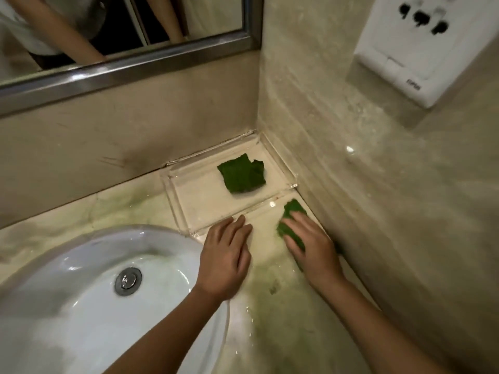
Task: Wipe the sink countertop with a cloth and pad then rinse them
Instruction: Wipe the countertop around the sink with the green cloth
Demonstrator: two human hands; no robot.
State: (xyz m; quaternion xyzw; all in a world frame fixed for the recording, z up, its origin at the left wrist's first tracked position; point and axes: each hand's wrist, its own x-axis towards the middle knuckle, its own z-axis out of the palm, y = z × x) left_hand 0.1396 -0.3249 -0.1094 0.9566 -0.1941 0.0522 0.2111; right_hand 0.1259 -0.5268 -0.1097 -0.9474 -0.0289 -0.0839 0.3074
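Note:
My right hand (pixel 310 244) presses flat on a green scouring pad (pixel 290 211) on the wet marble countertop (pixel 283 306), close to the right wall. A second green piece (pixel 241 174), crumpled, lies inside a clear acrylic tray (pixel 172 190) in the back corner. My left hand (pixel 225 255) rests palm down on the countertop, fingers apart, its fingertips touching the tray's front edge. It holds nothing. The white basin (pixel 81 292) sits to the left of both hands.
A metal drain plug (pixel 128 280) sits in the basin's bottom. A steel-framed mirror (pixel 121 68) hangs above the back wall. A white socket plate (pixel 429 44) is mounted on the right wall. Greenish stains mark the counter.

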